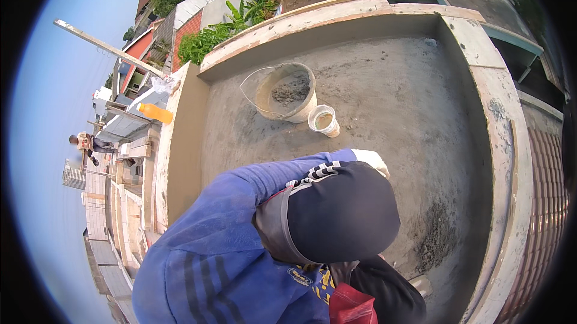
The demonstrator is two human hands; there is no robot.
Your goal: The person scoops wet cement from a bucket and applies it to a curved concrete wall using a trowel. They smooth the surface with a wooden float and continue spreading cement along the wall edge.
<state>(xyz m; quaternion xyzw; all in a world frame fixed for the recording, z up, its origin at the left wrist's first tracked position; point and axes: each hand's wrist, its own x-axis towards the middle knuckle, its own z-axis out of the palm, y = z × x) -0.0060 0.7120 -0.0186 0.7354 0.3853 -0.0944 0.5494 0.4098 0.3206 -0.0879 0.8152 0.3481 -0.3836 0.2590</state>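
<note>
Neither of my hands shows. A person in a blue long-sleeved top [204, 252] and a dark cap [345, 213] bends low in the foreground, covering much of the lower middle. A white glove or cuff [374, 162] shows past the cap at the sleeve's end; what that hand does is hidden. Beyond the person stands a pale bucket [303, 111] with grey mortar [291, 91] inside and its wire handle leaning left. Close beside it is a small white tub [330, 127]. A pale object [422, 286], too covered to name, lies by the person's dark-clothed leg [384, 291].
Low walls [481, 54] edge the grey cement floor [384, 84]. Crumbled mortar [437, 237] lies near the right wall. An orange bottle [156, 113] and a clear plastic bag [162, 84] rest on the left ledge. Another person [90, 144] is farther off at left.
</note>
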